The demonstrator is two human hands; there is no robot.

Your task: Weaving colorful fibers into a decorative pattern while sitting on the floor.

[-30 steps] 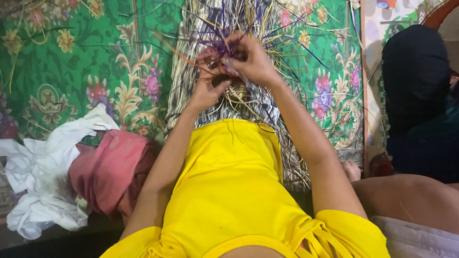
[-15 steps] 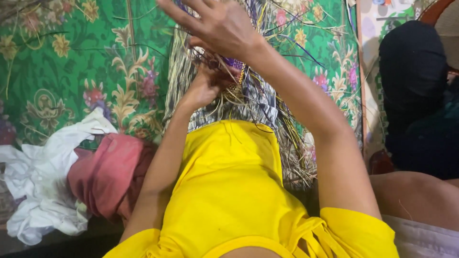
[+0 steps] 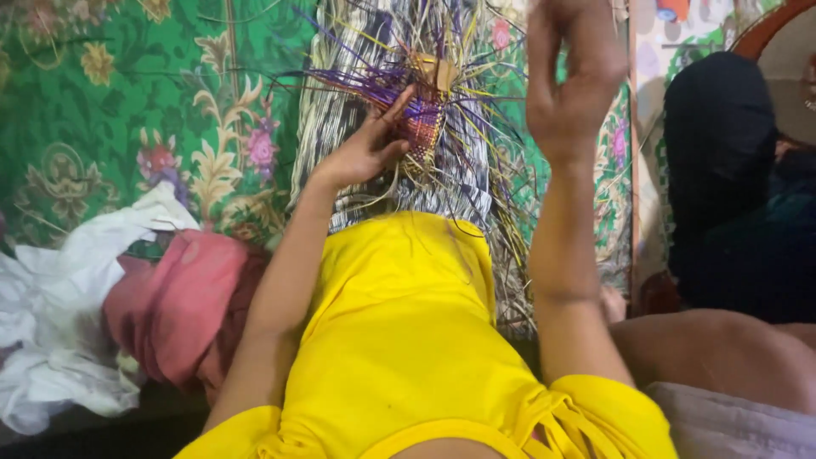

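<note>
1. Left hand [image 3: 361, 153] grips a small woven piece [image 3: 422, 127], purple and tan; fingers closed on its lower edge. It is held up in the air over a striped cloth [image 3: 340, 127] on the person's lap, above the yellow garment [image 3: 399, 331].
2. Right hand [image 3: 571, 76] is raised well apart from the weave, fingers curled together near the thumb. Cannot tell if a strand is pinched between them; none shows clearly.
3. Loose strands [image 3: 340, 81] in purple and yellow fan out stiffly from the piece on all sides.
4. Risk: with one hand alone bearing the weave, the open ends could slacken and the last crossings slip apart.
5. Risk: if a strand is being drawn by the raised hand, a hard pull could snap it or pucker the woven part.
6. Risk: free ends could snag on each other or on the striped cloth, tangling the order.
7. Risk: dropped strands would be hard to pick out against the green floral mat [image 3: 127, 110].
8. White and pink cloths [image 3: 127, 297] lie bundled at the left; a dark-clothed person [image 3: 731, 187] sits just to the right, near the raised arm. A bump there is possible.
</note>
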